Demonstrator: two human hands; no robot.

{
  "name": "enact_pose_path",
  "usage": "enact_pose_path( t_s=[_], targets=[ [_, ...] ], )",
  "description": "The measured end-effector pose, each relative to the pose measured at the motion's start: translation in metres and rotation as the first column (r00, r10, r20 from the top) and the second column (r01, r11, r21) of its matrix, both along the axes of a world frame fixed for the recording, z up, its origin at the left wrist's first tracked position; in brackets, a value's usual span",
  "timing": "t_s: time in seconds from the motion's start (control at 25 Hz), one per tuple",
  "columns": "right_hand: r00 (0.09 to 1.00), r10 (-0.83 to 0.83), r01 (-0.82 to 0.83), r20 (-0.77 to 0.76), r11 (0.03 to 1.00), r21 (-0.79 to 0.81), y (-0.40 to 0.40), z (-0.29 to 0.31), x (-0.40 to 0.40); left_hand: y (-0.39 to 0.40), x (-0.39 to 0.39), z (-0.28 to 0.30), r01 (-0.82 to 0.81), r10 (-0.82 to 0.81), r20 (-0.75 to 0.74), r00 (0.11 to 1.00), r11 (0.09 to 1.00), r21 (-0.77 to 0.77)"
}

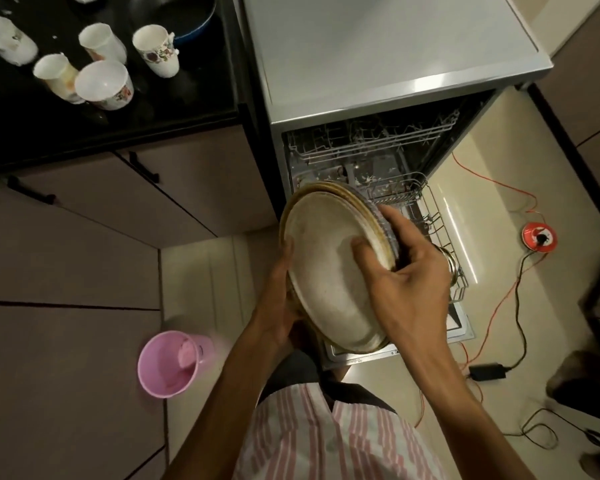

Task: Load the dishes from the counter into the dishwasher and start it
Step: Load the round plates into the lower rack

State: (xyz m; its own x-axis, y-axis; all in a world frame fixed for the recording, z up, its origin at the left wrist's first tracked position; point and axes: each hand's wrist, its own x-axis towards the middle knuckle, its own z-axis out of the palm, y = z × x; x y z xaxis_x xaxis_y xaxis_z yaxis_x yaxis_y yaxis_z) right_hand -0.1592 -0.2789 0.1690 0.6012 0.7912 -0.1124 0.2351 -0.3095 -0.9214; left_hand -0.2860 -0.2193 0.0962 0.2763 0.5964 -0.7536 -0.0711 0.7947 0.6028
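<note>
Both grips clasp a stack of round beige ceramic plates [329,271]: left hand [281,299] at seven o'clock, right hand [406,271] at three o'clock; heavy, brittle, likely slick.

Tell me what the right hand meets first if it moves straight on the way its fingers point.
Probably the pulled-out lower rack of the dishwasher, just beyond the plates; the right hand grips the stack of plates. Depth is unclear.

A single wide-angle view from the person's head looks steeply down and forward, close over both hands, which fill the lower centre. The open dishwasher [378,174] sits just ahead at centre, the dark counter [111,112] runs off the upper left, and the tiled floor [492,188] spreads to the right. Straight lines bend toward the edges.
</note>
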Motion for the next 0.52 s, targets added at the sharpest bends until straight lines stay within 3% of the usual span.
enact_pose_path(
  t_s=[0.08, 0.24, 0.52],
  targets=[
    [0.993, 0.112, -0.113, -0.023, 0.993, -0.032, 0.006, -0.001, 0.003, 0.01, 0.01, -0.006, 0.019, -0.016, 0.04, 0.999, 0.998, -0.064],
    [0.945, 0.291, -0.296, -0.151, 0.955, -0.007, 0.021, -0.006, 0.008, 0.029, 0.014, -0.036, 0.114, -0.11, 0.119, 0.987, 0.993, -0.031],
    [0.926, 0.319, -0.322, -0.2, 0.946, 0.017, 0.051, -0.038, 0.031, 0.056, 0.042, -0.084, 0.101, -0.123, 0.259, 0.958, 0.99, 0.1]
  ],
)
